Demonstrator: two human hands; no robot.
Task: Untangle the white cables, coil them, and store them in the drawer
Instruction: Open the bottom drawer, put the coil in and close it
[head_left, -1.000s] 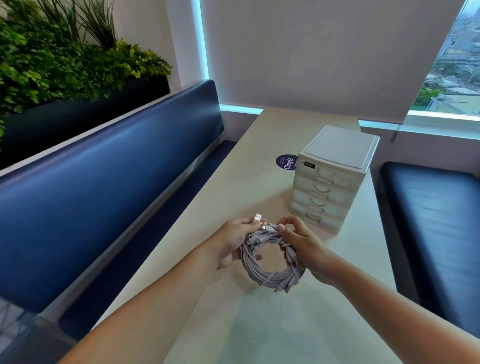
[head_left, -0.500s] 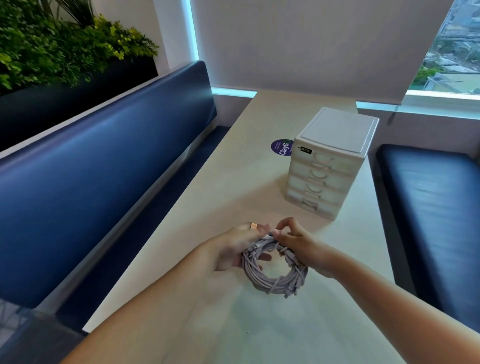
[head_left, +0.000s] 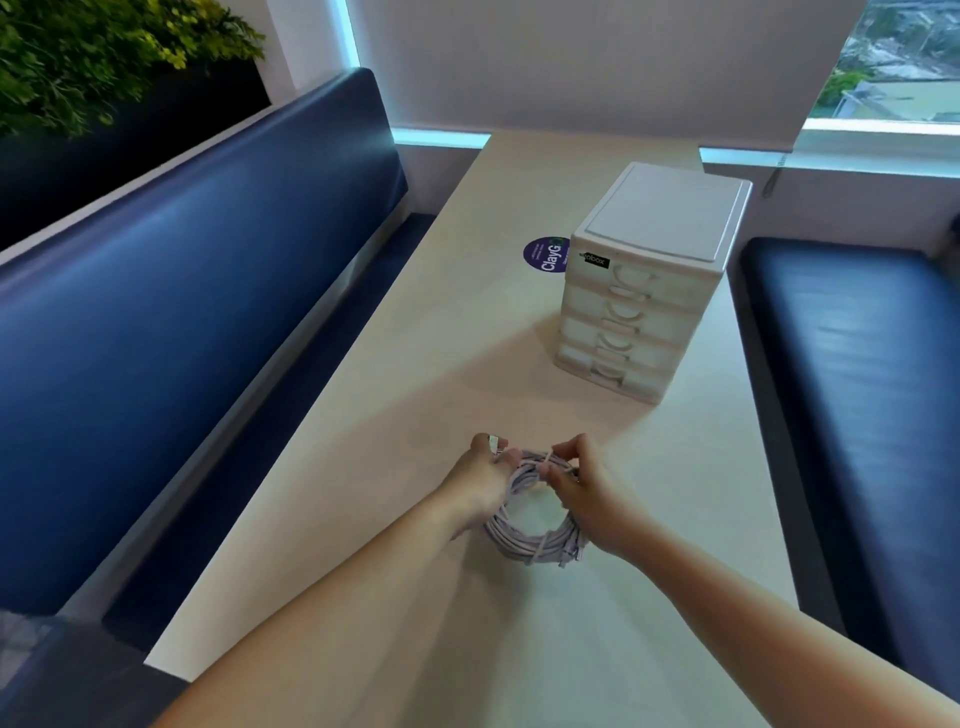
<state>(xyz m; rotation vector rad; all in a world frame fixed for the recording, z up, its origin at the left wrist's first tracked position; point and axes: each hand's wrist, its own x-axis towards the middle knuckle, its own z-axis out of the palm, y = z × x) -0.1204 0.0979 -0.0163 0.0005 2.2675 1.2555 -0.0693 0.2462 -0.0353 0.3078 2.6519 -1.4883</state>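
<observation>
A coil of white cables (head_left: 524, 545) is held low over the near middle of the counter (head_left: 405, 415). Its left side is gripped by the left hand (head_left: 480, 486), with a plug end (head_left: 493, 444) caught at the fingertips. Its upper right arc is pinched by the curled fingers of the right hand (head_left: 587, 493).

Farther back, towards the right edge, a small white drawer unit (head_left: 660, 228) is seen with all drawers pushed in. A round purple sticker (head_left: 543, 254) lies just beside it on the left. Bare counter is left between coil and unit. The counter is flanked by blue benches, one on the left (head_left: 182, 312) and one on the right (head_left: 857, 364), and greenery (head_left: 78, 52) is seen behind the left one.
</observation>
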